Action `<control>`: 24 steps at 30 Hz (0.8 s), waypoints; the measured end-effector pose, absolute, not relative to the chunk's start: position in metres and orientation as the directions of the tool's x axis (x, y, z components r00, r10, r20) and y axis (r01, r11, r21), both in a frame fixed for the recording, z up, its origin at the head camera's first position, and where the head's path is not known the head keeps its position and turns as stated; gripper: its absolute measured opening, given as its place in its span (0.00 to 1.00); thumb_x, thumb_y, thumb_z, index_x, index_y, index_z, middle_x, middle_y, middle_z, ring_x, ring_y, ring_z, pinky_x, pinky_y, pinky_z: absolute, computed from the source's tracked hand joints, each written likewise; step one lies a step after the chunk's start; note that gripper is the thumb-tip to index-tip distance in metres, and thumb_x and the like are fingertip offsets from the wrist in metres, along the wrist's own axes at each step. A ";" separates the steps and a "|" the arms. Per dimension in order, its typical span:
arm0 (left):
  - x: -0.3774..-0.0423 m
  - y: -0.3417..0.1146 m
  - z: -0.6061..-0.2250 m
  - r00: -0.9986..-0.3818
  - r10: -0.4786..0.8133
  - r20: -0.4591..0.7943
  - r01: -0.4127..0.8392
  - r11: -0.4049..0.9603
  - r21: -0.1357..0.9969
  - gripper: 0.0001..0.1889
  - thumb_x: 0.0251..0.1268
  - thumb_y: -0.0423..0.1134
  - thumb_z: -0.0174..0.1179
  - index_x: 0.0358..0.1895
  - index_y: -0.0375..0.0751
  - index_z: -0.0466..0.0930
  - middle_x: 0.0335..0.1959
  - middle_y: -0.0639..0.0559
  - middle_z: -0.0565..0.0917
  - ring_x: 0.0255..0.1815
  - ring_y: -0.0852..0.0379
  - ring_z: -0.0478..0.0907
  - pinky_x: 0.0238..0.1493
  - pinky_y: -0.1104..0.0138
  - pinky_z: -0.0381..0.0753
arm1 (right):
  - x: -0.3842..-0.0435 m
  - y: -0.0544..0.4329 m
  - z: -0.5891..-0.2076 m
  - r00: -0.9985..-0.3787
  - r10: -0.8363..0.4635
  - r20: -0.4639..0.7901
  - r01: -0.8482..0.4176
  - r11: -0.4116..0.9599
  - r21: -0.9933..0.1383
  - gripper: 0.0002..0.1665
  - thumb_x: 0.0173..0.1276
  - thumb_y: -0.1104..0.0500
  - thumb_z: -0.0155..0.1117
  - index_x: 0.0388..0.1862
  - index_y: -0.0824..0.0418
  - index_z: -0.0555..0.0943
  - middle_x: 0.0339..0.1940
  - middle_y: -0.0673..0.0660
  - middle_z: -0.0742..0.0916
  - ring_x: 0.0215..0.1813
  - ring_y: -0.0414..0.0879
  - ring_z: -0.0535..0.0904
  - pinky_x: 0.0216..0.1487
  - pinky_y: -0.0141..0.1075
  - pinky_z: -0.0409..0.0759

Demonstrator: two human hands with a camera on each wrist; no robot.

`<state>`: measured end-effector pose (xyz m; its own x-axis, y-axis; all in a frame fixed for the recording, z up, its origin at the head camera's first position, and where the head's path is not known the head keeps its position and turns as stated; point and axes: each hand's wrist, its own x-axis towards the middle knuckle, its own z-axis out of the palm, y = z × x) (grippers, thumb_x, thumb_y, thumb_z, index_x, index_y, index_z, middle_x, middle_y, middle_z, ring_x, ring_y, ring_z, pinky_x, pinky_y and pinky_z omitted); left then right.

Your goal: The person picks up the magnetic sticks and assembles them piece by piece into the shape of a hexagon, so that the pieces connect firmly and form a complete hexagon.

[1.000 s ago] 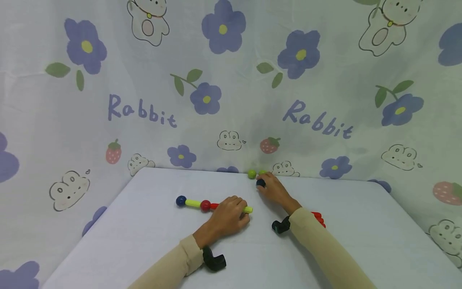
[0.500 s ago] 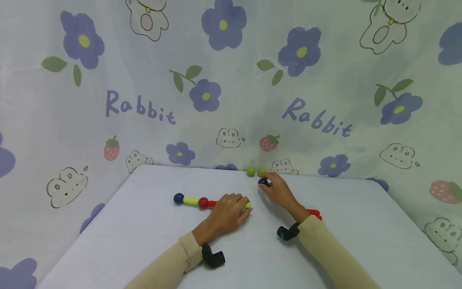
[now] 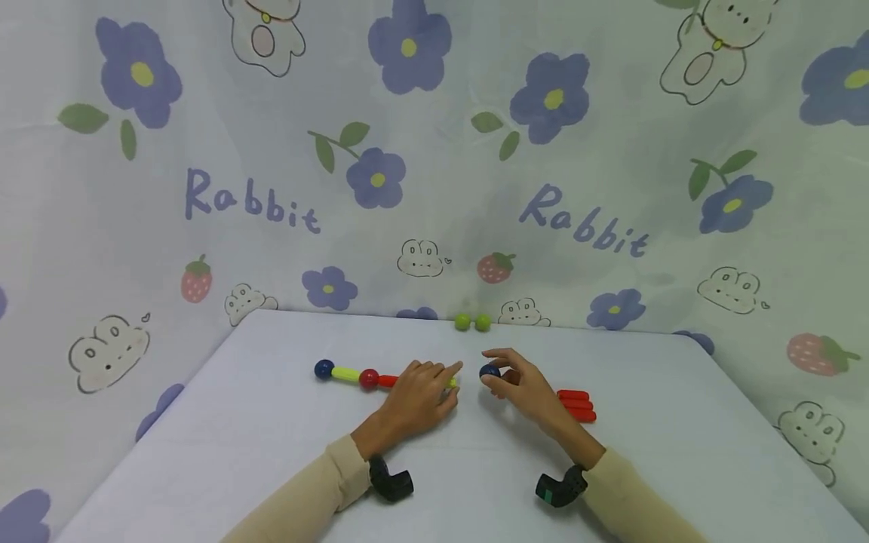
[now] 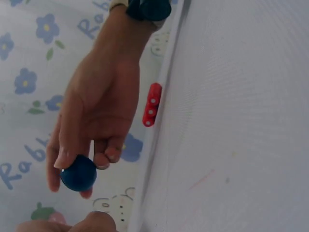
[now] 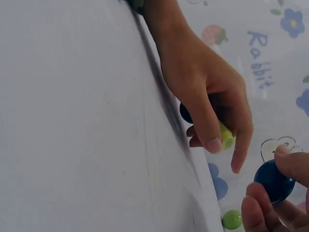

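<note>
A row of magnetic-looking sticks and balls lies on the white table: a dark blue ball (image 3: 324, 369), a yellow-green stick (image 3: 345, 374), a red ball (image 3: 369, 378) and a red stick (image 3: 388, 381). Its right part is hidden under my left hand (image 3: 416, 400), which grips a yellow-green stick (image 5: 226, 137) whose end pokes out by the thumb; the index finger points away to the right. Just right of that end, my right hand (image 3: 528, 392) pinches another dark blue ball (image 3: 489, 372) between thumb and fingers, also plain in the left wrist view as a blue ball (image 4: 78, 173).
Two green balls (image 3: 462, 322) sit at the table's back edge. Several red sticks (image 3: 575, 406) lie side by side right of my right hand. A printed curtain (image 3: 434, 188) hangs behind the table (image 3: 679, 437).
My right hand has come back from near the green balls toward the row's right end, carrying the blue ball. My left index finger has straightened out; the red sticks are more uncovered.
</note>
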<state>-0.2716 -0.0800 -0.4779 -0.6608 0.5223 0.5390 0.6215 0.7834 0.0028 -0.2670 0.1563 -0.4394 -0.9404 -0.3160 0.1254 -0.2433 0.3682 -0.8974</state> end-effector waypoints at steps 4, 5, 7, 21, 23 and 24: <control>-0.271 -0.081 -0.479 -0.673 0.512 0.534 0.619 0.785 0.029 0.14 0.69 0.49 0.59 0.53 0.50 0.78 0.40 0.60 0.87 0.37 0.61 0.80 0.46 0.65 0.77 | -0.262 0.156 -0.449 -0.926 -0.359 0.117 -0.218 0.254 -0.942 0.29 0.70 0.50 0.67 0.66 0.57 0.76 0.58 0.60 0.81 0.45 0.50 0.84 0.49 0.31 0.82; -0.271 -0.081 -0.479 -0.674 0.511 0.534 0.621 0.783 0.035 0.13 0.68 0.49 0.59 0.51 0.50 0.78 0.39 0.60 0.87 0.36 0.61 0.79 0.45 0.65 0.77 | -0.262 0.156 -0.451 -0.921 -0.371 0.117 -0.214 0.232 -0.949 0.29 0.71 0.50 0.66 0.67 0.59 0.75 0.58 0.61 0.81 0.46 0.50 0.84 0.50 0.30 0.82; -0.271 -0.081 -0.478 -0.674 0.513 0.532 0.622 0.782 0.035 0.12 0.69 0.49 0.60 0.49 0.51 0.78 0.38 0.61 0.86 0.37 0.61 0.79 0.45 0.66 0.76 | -0.262 0.157 -0.457 -0.910 -0.396 0.120 -0.213 0.199 -0.957 0.29 0.72 0.52 0.64 0.67 0.61 0.74 0.59 0.62 0.80 0.48 0.50 0.85 0.52 0.30 0.81; -0.270 -0.079 -0.477 -0.625 0.560 0.545 0.665 0.746 -0.004 0.12 0.69 0.50 0.60 0.48 0.50 0.82 0.41 0.59 0.85 0.40 0.61 0.79 0.45 0.66 0.77 | -0.258 0.153 -0.469 -0.937 -0.336 0.094 -0.174 0.216 -0.961 0.32 0.68 0.51 0.69 0.68 0.60 0.74 0.54 0.60 0.85 0.47 0.46 0.83 0.50 0.29 0.81; -0.270 -0.079 -0.476 -0.622 0.568 0.539 0.671 0.742 -0.007 0.12 0.69 0.50 0.60 0.49 0.50 0.82 0.42 0.59 0.86 0.41 0.61 0.80 0.46 0.66 0.77 | -0.259 0.151 -0.468 -0.932 -0.350 0.094 -0.180 0.222 -0.958 0.31 0.68 0.52 0.69 0.67 0.61 0.74 0.53 0.60 0.85 0.46 0.46 0.83 0.50 0.29 0.80; -0.270 -0.079 -0.476 -0.619 0.573 0.537 0.675 0.737 -0.008 0.12 0.69 0.50 0.60 0.49 0.50 0.83 0.42 0.59 0.86 0.41 0.61 0.80 0.47 0.66 0.78 | -0.259 0.151 -0.468 -0.927 -0.362 0.096 -0.187 0.227 -0.956 0.31 0.68 0.53 0.69 0.67 0.61 0.74 0.53 0.61 0.85 0.46 0.47 0.83 0.50 0.29 0.80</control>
